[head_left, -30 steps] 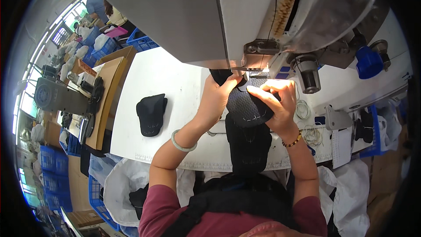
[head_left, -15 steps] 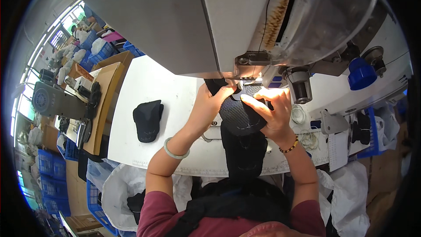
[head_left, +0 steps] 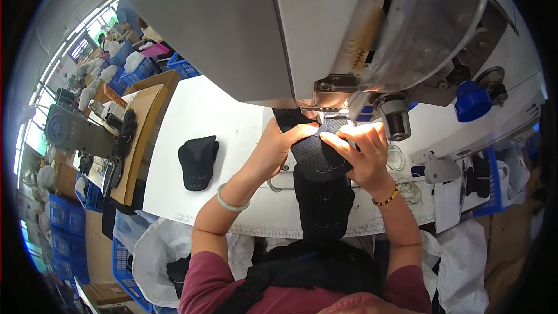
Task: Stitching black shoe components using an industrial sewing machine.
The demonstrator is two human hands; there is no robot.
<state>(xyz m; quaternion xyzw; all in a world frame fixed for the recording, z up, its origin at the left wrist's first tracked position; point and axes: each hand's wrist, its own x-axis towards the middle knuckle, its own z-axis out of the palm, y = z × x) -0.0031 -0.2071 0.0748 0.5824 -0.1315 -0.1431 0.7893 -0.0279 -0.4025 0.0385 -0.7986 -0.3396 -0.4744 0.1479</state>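
Under the lit needle area of a big white sewing machine (head_left: 215, 29) lies a black textured fabric piece (head_left: 318, 154) with a rounded near end and pale stitch marks. My left hand (head_left: 278, 145) pinches its left side, thumb pointing to the needle. My right hand (head_left: 366, 154) grips its right side, with thumb and forefinger close to the left thumb. The part under the presser foot is mostly hidden by my fingers and glare. Directly below hang more black fabric pieces (head_left: 324, 203), lying over the table's near edge.
Another black fabric piece (head_left: 198, 161) lies on the white table (head_left: 244, 122) at left. A cardboard box (head_left: 142, 139) and a second machine (head_left: 75, 131) stand further left. White sacks (head_left: 160, 256) and blue baskets (head_left: 125, 261) sit below the near edge. Thread coils (head_left: 410, 192) lie at right.
The view has shifted slightly. My hands stay on the fabric piece at the needle, with the right fingers slightly more curled and closer to my left thumb.
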